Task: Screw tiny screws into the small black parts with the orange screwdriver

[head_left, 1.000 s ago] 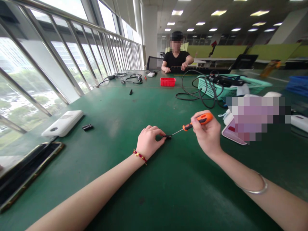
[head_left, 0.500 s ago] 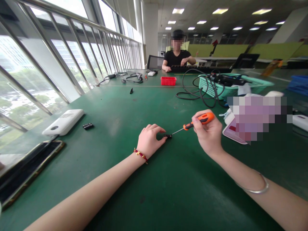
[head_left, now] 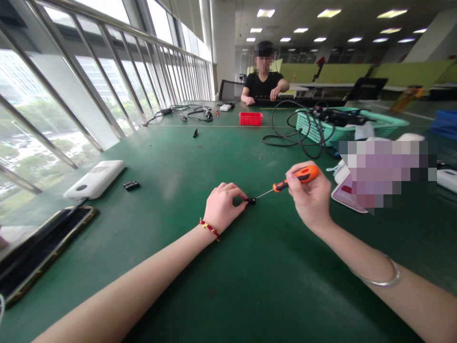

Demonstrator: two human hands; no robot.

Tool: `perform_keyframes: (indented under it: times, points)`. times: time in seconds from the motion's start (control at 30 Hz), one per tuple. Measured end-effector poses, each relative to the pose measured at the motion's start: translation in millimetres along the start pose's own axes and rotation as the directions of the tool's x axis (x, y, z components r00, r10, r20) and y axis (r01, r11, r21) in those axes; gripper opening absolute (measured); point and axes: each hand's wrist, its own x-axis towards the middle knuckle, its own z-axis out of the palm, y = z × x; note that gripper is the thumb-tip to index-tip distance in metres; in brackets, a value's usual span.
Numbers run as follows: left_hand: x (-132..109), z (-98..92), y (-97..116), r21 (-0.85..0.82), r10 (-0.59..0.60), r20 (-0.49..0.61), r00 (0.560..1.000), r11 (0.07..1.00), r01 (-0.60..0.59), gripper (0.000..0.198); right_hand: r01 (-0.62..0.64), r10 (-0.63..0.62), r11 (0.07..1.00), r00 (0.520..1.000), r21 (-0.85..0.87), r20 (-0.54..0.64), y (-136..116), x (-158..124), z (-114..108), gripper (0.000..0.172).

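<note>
My left hand (head_left: 225, 206) pinches a small black part (head_left: 252, 201) between thumb and forefinger, low over the green table (head_left: 171, 281). The part's exact kind is too small to tell. In my right hand (head_left: 311, 196) is a screwdriver (head_left: 298, 178) with an orange and black handle, slanting down to the left. Its thin metal shaft reaches the right end of the black part, and the tip appears to touch it. A second small black piece (head_left: 132, 185) lies left of my left hand, and another black bit (head_left: 195, 133) sits farther back.
A white power bank (head_left: 95, 179) and a dark phone (head_left: 46, 252) lie at left. A red tray (head_left: 250, 119) stands farther back. A teal basket (head_left: 310, 128) with black cables is at right, near a pinkish blurred item (head_left: 385, 176). Opposite sits a person (head_left: 264, 85).
The black part has turned slightly in my left fingers, and the screwdriver keeps its tip at the part's right end. Across the table, the person's hand has shifted a little.
</note>
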Motion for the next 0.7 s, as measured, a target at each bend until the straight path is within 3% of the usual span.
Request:
perform_keyframes:
  times: [0.43,0.7]
  points:
    - [-0.1,3.6,-0.6,-0.02,0.082,0.064,0.995,0.997,-0.081,0.029,0.006,-0.006,1.0,1.0,-0.029,-0.014,-0.9,-1.2,0.1,0.016]
    - [0.6,3.4,-0.9,-0.019,0.106,0.088,0.99,0.994,-0.105,0.017,-0.001,0.002,1.0,1.0,-0.024,0.006,0.2,-1.1,-0.3,0.016]
